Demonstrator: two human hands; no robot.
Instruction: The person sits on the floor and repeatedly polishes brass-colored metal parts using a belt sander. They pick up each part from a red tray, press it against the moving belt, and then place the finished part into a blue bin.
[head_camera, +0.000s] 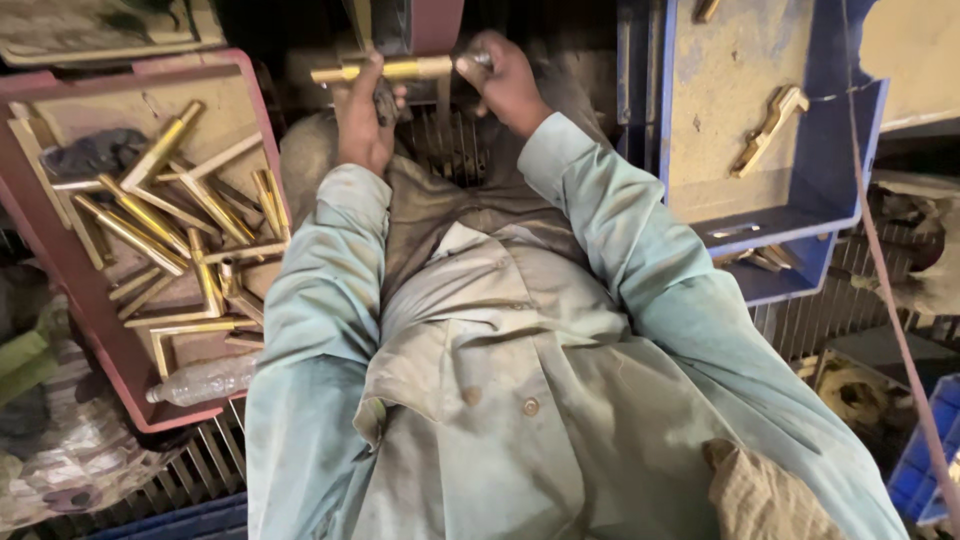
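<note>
Brass stock fills the red tray (75, 300) at nine o'clock: a loose heap of brass bars and angle pieces (170, 225) lying at all angles, with a clear plastic bottle (200, 380) on its side at the tray's lower edge. Judging from that heap, most of the pieces are unworked, and the work looks to be in its early or middle part. At twelve o'clock the left hand (362, 120) has its fingers wrapped tight around the brass rod (385, 69) from below, near the rod's left end. The rod lies level, its long axis running from nine to three o'clock across the view, its left end free and pointing toward the red tray, its right end reaching the right hand (505, 80). That hand's fingers are clamped on the rod's right end, or on a small dark part there; I cannot tell which. The rod is pressed up against a dark upright machine part (420, 25) just above it, so this piece seems to be mid-pass. At two o'clock the blue tray (840, 150) holds only one shaped brass piece (768, 128), with a few more showing in a second blue tray (790, 275) beneath; so little appears finished.
</note>
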